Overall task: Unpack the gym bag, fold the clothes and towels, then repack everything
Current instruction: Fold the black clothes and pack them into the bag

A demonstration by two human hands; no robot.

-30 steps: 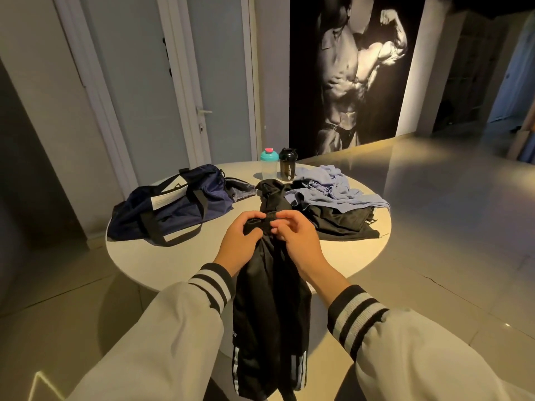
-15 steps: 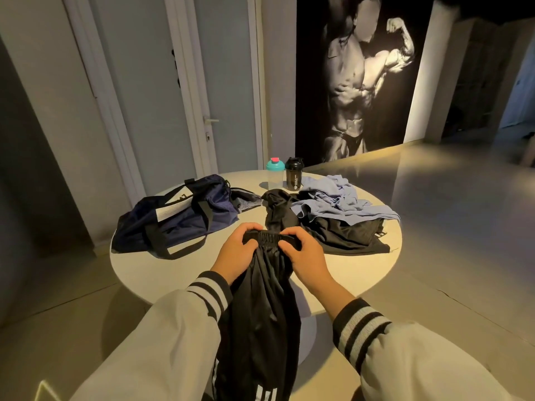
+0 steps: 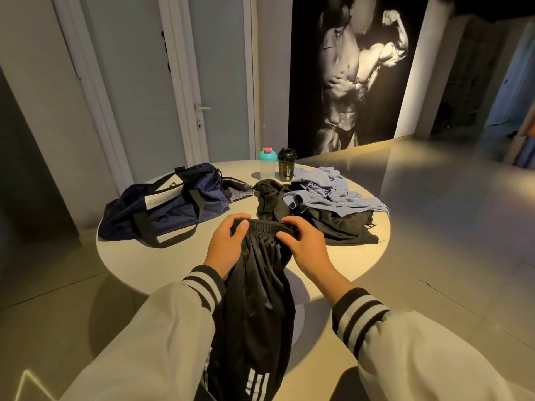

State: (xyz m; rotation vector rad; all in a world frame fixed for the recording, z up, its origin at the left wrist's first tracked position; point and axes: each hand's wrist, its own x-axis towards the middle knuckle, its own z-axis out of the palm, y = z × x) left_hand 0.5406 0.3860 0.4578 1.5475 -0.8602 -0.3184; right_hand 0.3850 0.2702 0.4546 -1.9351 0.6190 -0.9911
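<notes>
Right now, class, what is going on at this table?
A person's left hand and right hand grip the waistband of a black striped garment hanging down in front of the round table. The navy gym bag lies on the left; a blue cloth sits heaped on black clothes, unfolded, on the right.

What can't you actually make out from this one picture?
Head view only:
- Inside of the navy gym bag: hidden by its own fabric.
- The black garment under the light blue cloth: mostly covered, type unclear.
- Lower end of the black shorts: cut off by the bottom edge.
- Print on the black shaker bottle: too small to read.
</notes>
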